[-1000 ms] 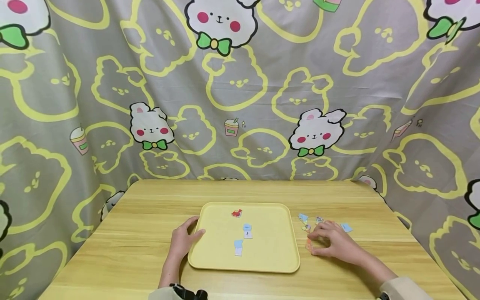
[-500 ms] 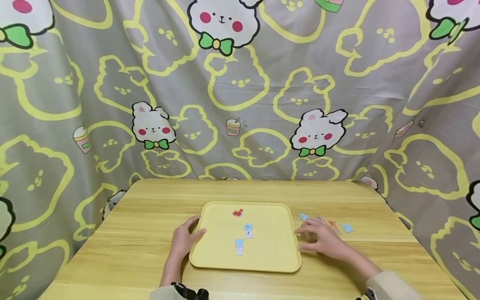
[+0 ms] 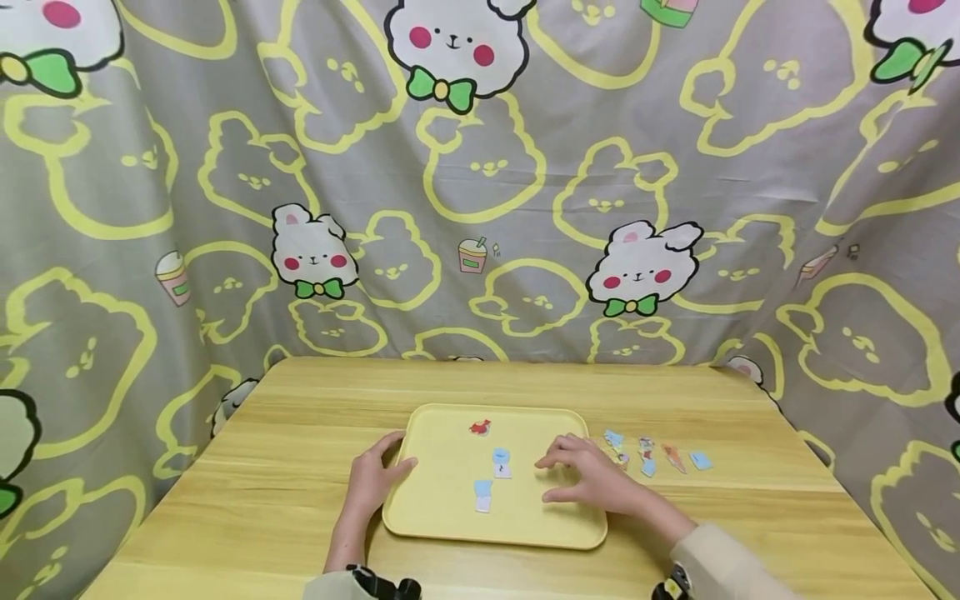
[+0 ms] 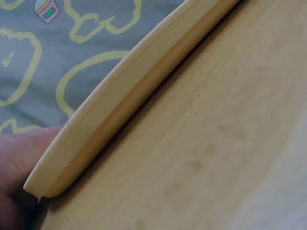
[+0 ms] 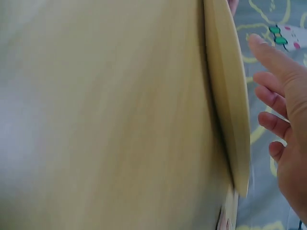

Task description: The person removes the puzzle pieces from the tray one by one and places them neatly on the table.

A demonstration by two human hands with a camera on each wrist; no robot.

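Observation:
My left hand (image 3: 377, 479) grips the left side of a yellow tray (image 3: 442, 529), thumb over the rim. In the left wrist view, part of that hand (image 4: 19, 167) shows at the end of the tray's edge. On the tray lie a small red paper piece (image 3: 480, 427) and two blue-and-white paper pieces, one (image 3: 501, 462) near the middle and one (image 3: 483, 496) nearer the front. Over the tray's right part is my right hand (image 3: 592, 475), thumb and fingers spread apart. Nothing shows between its fingers (image 5: 272, 99) in the right wrist view.
Right of the tray, several paper pieces lie on the wooden table (image 3: 712, 533), among them an orange one (image 3: 673, 457) and a blue one (image 3: 701, 460). A patterned grey curtain (image 3: 517, 317) hangs behind the table and along both sides.
My right hand has moved left from the paper pieces beside the tray to over the tray's right part. An orange piece earlier at its fingertips no longer shows there. The left hand keeps its hold.

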